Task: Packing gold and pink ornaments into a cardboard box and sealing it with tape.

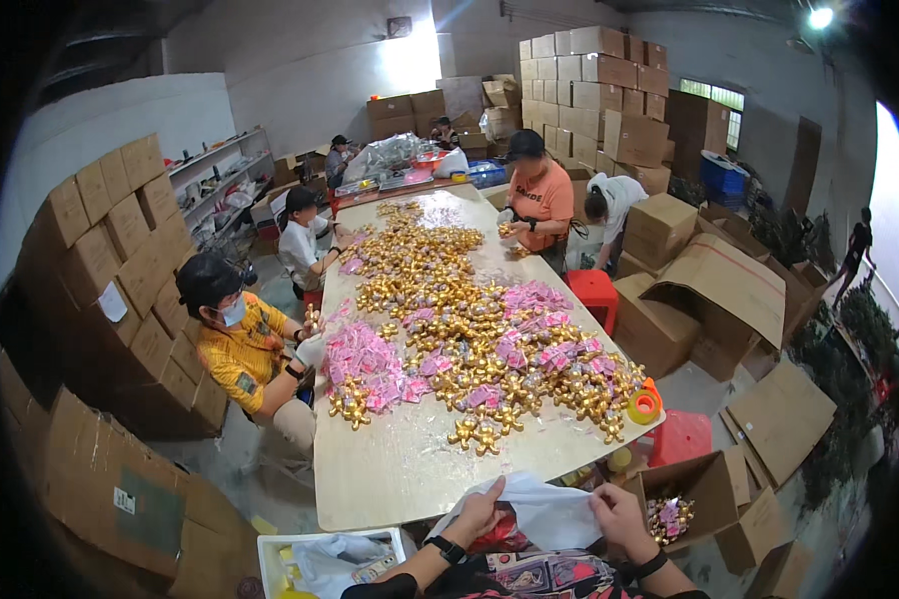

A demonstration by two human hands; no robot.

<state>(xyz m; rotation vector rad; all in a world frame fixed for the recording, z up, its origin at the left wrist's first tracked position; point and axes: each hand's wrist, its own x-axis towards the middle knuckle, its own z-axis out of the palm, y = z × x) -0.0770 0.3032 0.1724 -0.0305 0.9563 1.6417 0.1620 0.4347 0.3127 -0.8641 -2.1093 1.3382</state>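
Observation:
At the near end of the table, my left hand (481, 511) and my right hand (621, 519) grip opposite sides of a thin white sheet (544, 504), spread between them. Whether it is a bag or a cloth I cannot tell. Something red (499, 531) shows below it, beside my left hand. Beyond my hands, the pale table (380, 479) carries a long heap of shiny gold figures (459, 324) and pink packets (363, 361). Several gold figures (474, 434) lie closest to me.
A white bin (270, 559) with white plastic stands left of my lap. At my right sits an open carton (704, 474) holding gold and pink pieces. Orange tape rolls (645, 403) lie on the table's right edge. Co-workers (245, 344) line both sides; stacked cartons (125, 240) stand around.

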